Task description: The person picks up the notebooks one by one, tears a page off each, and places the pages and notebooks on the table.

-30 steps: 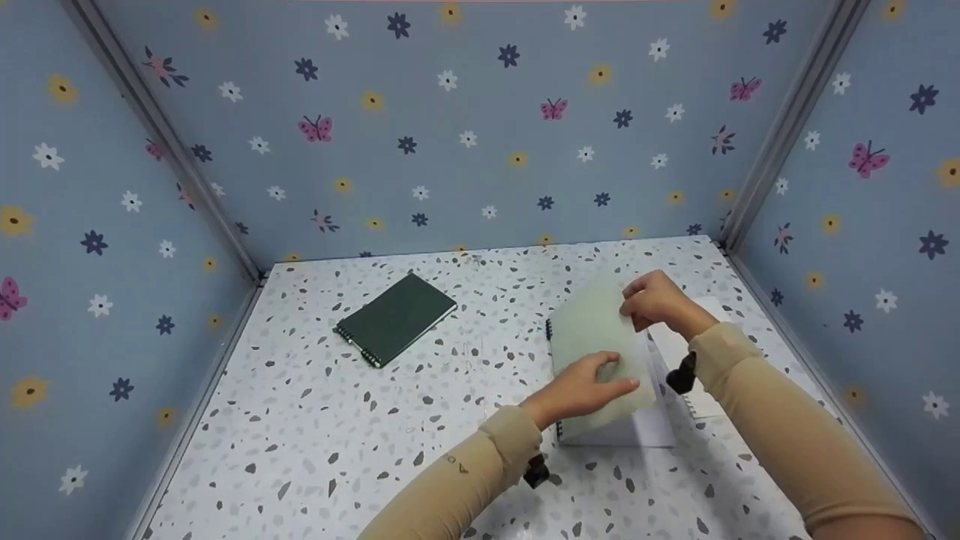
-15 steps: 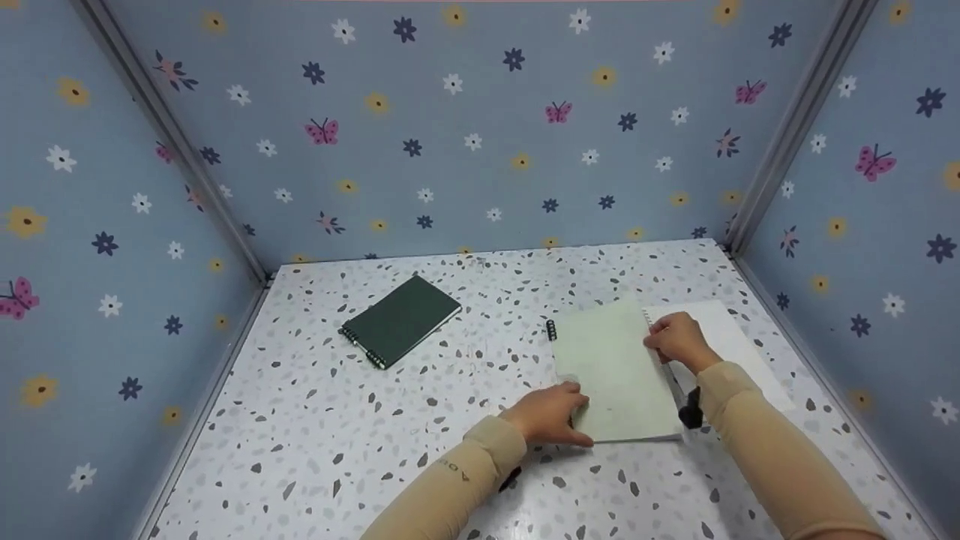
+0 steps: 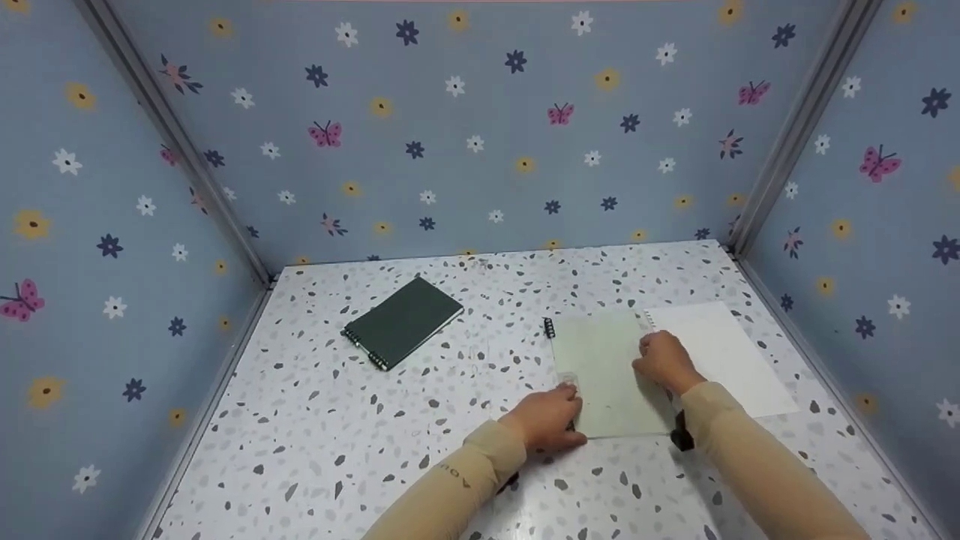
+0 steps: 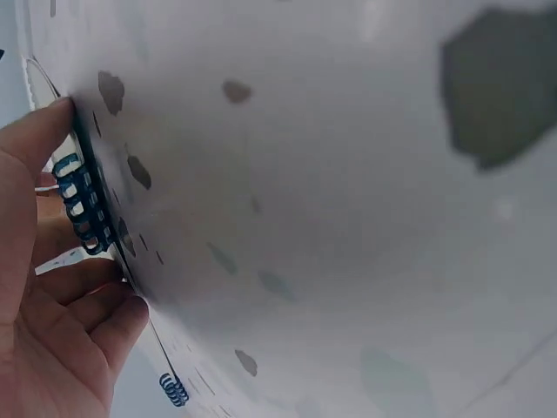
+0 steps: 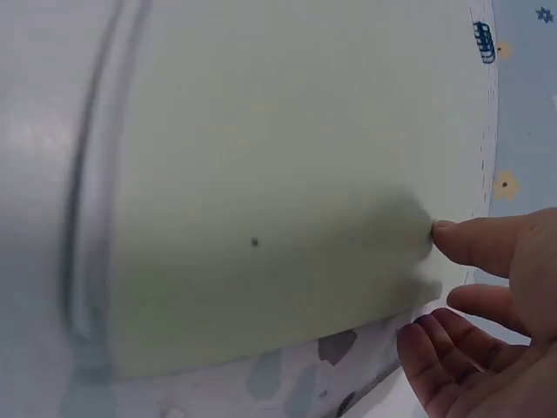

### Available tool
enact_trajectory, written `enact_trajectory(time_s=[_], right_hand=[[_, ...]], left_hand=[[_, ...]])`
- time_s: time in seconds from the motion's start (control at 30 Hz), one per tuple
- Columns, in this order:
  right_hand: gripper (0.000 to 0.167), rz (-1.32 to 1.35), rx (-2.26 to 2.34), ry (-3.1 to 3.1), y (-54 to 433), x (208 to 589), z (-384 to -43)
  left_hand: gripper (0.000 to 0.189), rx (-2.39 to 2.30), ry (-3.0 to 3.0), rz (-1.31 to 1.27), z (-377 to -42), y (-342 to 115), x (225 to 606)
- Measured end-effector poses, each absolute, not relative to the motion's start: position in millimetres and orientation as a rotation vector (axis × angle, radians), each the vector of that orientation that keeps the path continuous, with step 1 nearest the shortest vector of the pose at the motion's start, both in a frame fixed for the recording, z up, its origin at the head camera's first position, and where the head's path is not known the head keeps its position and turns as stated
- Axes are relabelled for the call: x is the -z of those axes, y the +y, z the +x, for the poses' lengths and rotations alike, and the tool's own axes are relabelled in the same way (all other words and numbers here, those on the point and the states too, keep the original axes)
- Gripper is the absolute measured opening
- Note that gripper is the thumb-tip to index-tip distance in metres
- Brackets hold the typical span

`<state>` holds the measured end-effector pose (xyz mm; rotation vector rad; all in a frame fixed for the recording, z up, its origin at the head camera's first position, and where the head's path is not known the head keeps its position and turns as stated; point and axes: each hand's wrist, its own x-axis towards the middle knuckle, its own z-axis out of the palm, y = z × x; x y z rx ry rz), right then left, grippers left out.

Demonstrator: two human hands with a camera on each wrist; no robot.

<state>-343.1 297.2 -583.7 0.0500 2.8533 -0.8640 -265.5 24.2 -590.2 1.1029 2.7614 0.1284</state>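
Note:
A spiral notebook (image 3: 611,375) with a pale green sheet on top lies flat at the right of the table, its dark binding rings (image 3: 550,328) on the left side. My left hand (image 3: 546,420) rests on its lower left corner. In the left wrist view, the thumb and fingertips touch the edge beside the blue-looking rings (image 4: 83,205). Near the right edge, my right hand (image 3: 665,362) touches the pale green sheet (image 5: 287,174). One fingertip meets the sheet in the right wrist view, while the other fingers stay apart from it, loosely bent.
A white sheet or pad (image 3: 731,360) with rings or holes along its left edge lies right of the notebook, partly behind my right hand. A dark green spiral notebook (image 3: 403,322) lies shut at the left. Flower-patterned walls (image 3: 480,180) enclose the speckled table (image 3: 360,465).
The pale green sheet, raised between the hands earlier, now lies flat. My left hand has moved down to the binding corner. My right hand has come down along the right edge.

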Motion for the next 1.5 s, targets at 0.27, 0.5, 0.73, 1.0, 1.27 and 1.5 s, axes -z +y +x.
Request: enact_trajectory(time_s=[0.27,0.5,0.73,1.0,1.27,1.5], right_hand=[[0.055,-0.222,0.606,2.812,284,581,-308],[0.072,-0.324,0.494,2.817,283,581,-290],[0.077,-0.295,0.525,2.798,286,580,-297],[0.077,-0.301,0.547,2.784,290,583,-300],[0.069,-0.312,0.592,2.832,268,575,-303],[0.068,-0.489,0.704,2.884,218,565,-314]], left_hand=[[0.035,-0.361,2.822,1.004,-277,28,595],[0.039,-0.327,2.860,0.972,-293,43,594],[0.036,-0.254,2.864,0.948,-301,48,589],[0.048,-0.350,2.783,0.914,-304,25,586],[0.056,-0.447,2.864,0.740,-323,-53,574],[0.046,-0.421,2.992,0.546,-330,-126,565]])
